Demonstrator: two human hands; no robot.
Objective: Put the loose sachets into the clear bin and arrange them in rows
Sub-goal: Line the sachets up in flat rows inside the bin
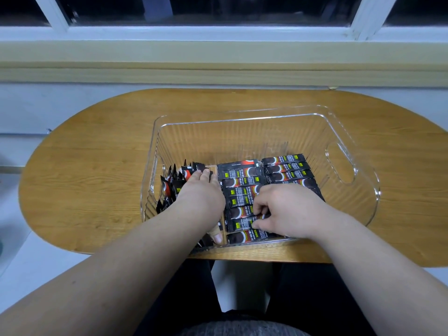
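clear bin (242, 116) on tabletop (97, 154) | left hand (201, 192): fingers extended, pressing upright bundle (169, 187) at the bin's left side | right hand (283, 209): fingers curled, pinching sachet (240, 224) in flat middle row (240, 183) | risk: easing left-hand pressure could topple the bundle onto the middle row; the right-hand tug may skew neighbouring sachets

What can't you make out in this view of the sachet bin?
Head view only.
Left pile of sachets: partly hidden under the left hand.
Right hand: curled fingers hide whether they pinch a sachet.
Sachet print in the middle row: too small to read.
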